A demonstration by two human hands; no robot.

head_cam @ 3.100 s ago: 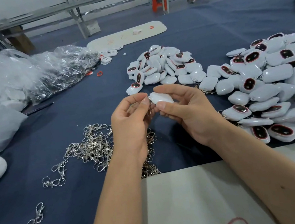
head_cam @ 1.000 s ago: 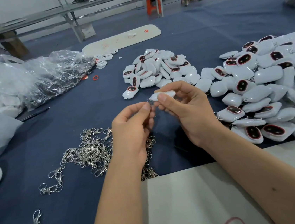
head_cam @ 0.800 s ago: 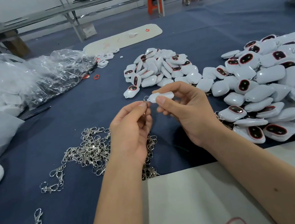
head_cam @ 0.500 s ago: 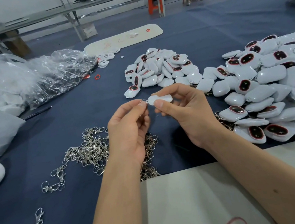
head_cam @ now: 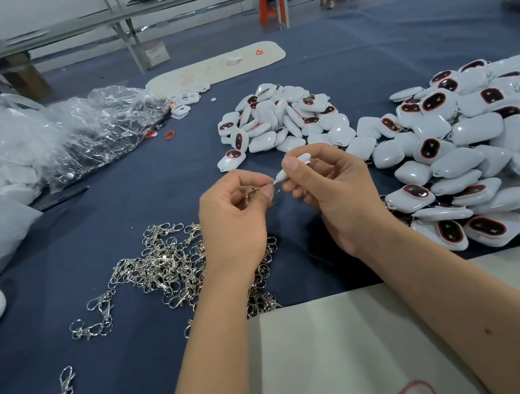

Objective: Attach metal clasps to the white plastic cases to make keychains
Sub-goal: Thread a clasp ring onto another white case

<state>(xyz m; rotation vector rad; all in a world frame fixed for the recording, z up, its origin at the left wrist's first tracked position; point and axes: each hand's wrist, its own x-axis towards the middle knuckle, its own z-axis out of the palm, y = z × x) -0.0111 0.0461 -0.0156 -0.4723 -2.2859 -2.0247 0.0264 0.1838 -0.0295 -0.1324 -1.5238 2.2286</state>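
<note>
At frame centre, the right hand (head_cam: 333,195) pinches a small white plastic case (head_cam: 292,168) edge-on between thumb and fingers. The left hand (head_cam: 235,219), at its nine o'clock, pinches a silver metal clasp (head_cam: 253,192), whose ring meets the case's corner. A tangled pile of silver clasps (head_cam: 166,265) lies at seven o'clock, and heaped white cases (head_cam: 461,154) lie at three o'clock on the blue cloth (head_cam: 139,340).

Both forearms are showing bare from the frame's lower edge up to the wrists, with no sleeve reaching them. The left hand (head_cam: 234,222) and right hand (head_cam: 338,196) are wearing no gloves, rings or watch. Fingernails are looking short and unpainted.
</note>
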